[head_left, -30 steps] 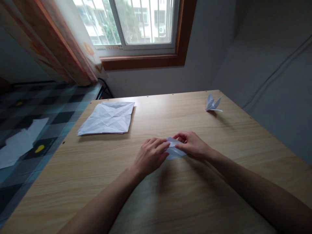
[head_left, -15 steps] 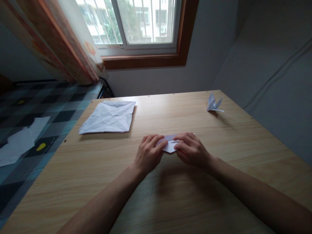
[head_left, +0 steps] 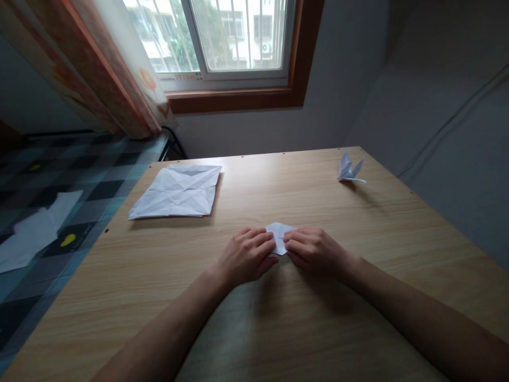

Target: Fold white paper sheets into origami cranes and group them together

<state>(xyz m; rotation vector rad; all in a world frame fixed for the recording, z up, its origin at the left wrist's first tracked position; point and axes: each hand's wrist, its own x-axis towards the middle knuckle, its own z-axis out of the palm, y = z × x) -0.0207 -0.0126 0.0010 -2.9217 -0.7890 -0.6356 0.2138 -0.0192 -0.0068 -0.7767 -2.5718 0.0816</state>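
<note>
My small folded paper [head_left: 280, 237] is white and sits right in front of me, near the middle of the wooden table [head_left: 258, 196]. I cannot tell if it lies flat on the wood or is a tiny bit above it. My left hand [head_left: 249, 253] holds its left end, with the fingers bent and close together and the thumb lower down, nearer to me. My right hand [head_left: 314, 248] holds the right end, with its fingers curled over the paper. A bit of white shows in the gap between my two hands, and my fingers hide both ends. There are little red marks [head_left: 186, 77] on the bottom of the window frame, but they are too small to read. Past my left hand, near the far left corner, lies a pile of white paper [head_left: 178, 190] full of crease lines. Near the far right corner stands a folded paper bird [head_left: 348, 168] with two points sticking up. Off to the left, more white paper [head_left: 40, 228] lies on a checked cloth [head_left: 107, 159]. Past the table are a window [head_left: 238, 37] and a flowery orange curtain [head_left: 115, 69].
</note>
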